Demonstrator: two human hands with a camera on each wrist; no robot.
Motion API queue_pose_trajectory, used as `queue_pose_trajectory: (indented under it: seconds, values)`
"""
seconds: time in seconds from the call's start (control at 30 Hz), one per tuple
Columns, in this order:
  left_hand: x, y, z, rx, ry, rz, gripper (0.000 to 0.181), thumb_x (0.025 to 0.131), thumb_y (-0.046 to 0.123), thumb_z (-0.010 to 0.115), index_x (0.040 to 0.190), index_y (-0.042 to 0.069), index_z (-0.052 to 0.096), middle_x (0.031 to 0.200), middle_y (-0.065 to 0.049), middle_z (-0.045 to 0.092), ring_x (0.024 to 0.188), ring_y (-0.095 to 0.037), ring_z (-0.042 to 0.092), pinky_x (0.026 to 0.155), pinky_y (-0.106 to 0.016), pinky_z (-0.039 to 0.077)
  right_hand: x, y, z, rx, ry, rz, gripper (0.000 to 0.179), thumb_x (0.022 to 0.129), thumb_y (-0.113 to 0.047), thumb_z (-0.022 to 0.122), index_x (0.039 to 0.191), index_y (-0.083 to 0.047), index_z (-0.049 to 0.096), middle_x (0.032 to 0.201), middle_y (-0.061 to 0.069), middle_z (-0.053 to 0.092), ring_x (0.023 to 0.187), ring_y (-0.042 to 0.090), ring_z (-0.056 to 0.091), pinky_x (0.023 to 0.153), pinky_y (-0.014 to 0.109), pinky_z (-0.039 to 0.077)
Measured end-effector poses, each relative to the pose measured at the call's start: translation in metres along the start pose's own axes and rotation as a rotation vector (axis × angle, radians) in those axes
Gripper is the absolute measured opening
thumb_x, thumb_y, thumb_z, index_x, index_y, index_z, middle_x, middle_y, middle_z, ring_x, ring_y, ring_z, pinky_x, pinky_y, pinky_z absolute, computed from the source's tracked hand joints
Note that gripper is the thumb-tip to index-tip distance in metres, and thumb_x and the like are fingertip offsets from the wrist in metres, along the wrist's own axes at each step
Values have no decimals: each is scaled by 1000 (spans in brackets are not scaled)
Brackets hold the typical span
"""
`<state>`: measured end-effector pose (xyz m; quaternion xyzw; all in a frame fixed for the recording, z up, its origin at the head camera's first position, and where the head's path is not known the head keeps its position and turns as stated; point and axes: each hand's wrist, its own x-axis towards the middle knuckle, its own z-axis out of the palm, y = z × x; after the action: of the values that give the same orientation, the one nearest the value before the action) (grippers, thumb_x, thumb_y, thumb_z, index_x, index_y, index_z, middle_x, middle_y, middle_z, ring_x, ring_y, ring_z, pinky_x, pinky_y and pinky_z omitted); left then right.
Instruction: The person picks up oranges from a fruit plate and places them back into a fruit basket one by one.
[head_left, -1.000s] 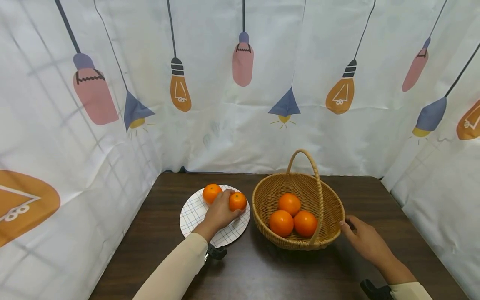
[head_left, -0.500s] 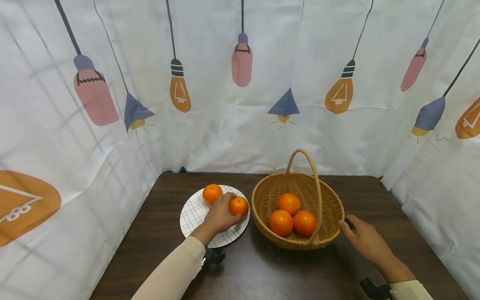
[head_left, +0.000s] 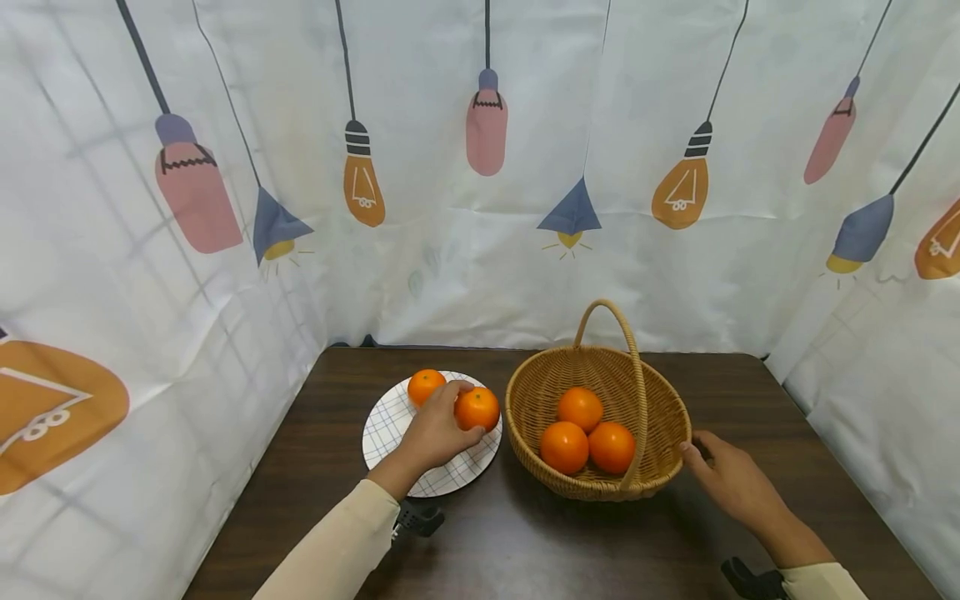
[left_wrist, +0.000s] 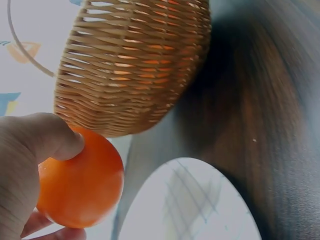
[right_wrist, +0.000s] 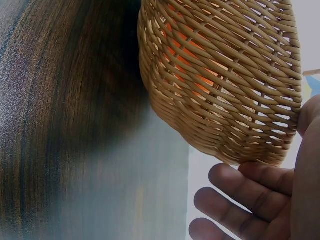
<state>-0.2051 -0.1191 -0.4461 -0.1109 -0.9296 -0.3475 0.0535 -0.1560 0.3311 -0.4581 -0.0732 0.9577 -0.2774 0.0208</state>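
Note:
My left hand (head_left: 433, 433) grips an orange (head_left: 477, 409) between thumb and fingers over the plate's right side. In the left wrist view this held orange (left_wrist: 82, 182) shows apart from the white plate (left_wrist: 180, 205). A second orange (head_left: 425, 387) sits on the checked plate (head_left: 386, 433) beyond my knuckles. To the right stands a wicker basket (head_left: 540, 379) with a tall handle and three oranges (head_left: 579, 407) inside. My right hand (head_left: 738, 483) pinches the basket's right rim with thumb and index finger; in the right wrist view its other fingers (right_wrist: 225, 207) reach out below the woven side.
Everything stands on a dark wooden table (head_left: 510, 550). A white curtain (head_left: 442, 275) printed with lamps and bulbs hangs behind the table and along both sides. The basket's arched handle (head_left: 637, 392) rises above the rim.
My left hand has lifted the orange slightly and drawn it a little towards me. The right hand and the basket have stayed in place.

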Motion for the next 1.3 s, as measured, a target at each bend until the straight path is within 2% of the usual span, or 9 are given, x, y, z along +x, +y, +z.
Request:
queue_pose_trajectory:
  seconds: [0.5, 1.1, 1.3]
  values:
    - [0, 15, -17, -12, 8, 36, 70, 80, 31, 85, 140, 15, 52, 136, -7, 56, 109, -24, 61, 89, -46, 52, 0, -2, -1, 3, -18, 4, 66, 109, -48, 42, 143, 8, 47, 130, 31, 60, 104, 42, 67, 78, 58, 55]
    - [7, 30, -25, -16, 44, 60, 69, 82, 33, 83, 141, 17, 52, 138, -5, 53, 114, -24, 57, 91, -46, 52, -1, 1, 2, 7, 1, -7, 64, 109, -47, 43, 142, 7, 48, 128, 28, 63, 102, 40, 68, 75, 56, 56]
    - [11, 38, -25, -14, 67, 102, 68, 82, 33, 84, 140, 16, 53, 136, -6, 54, 115, -23, 57, 92, -45, 51, -1, 0, 2, 9, 1, -4, 65, 109, -48, 42, 143, 8, 47, 129, 30, 62, 102, 41, 67, 75, 56, 56]
